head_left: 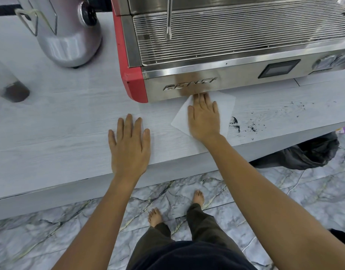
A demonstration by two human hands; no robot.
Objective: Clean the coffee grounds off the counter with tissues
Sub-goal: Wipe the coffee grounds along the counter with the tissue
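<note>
A white tissue lies flat on the pale wood-grain counter, just in front of the espresso machine. My right hand presses flat on the tissue, fingers straight, fingertips touching the machine's front edge. Dark coffee grounds sit just right of the tissue, with thinner specks scattered farther right. My left hand rests flat on the bare counter to the left, fingers spread, holding nothing.
A steel and red espresso machine fills the back of the counter. A silver grinder stands at the back left. Below the counter's right end sits a bin with a black bag. The floor is marble tile.
</note>
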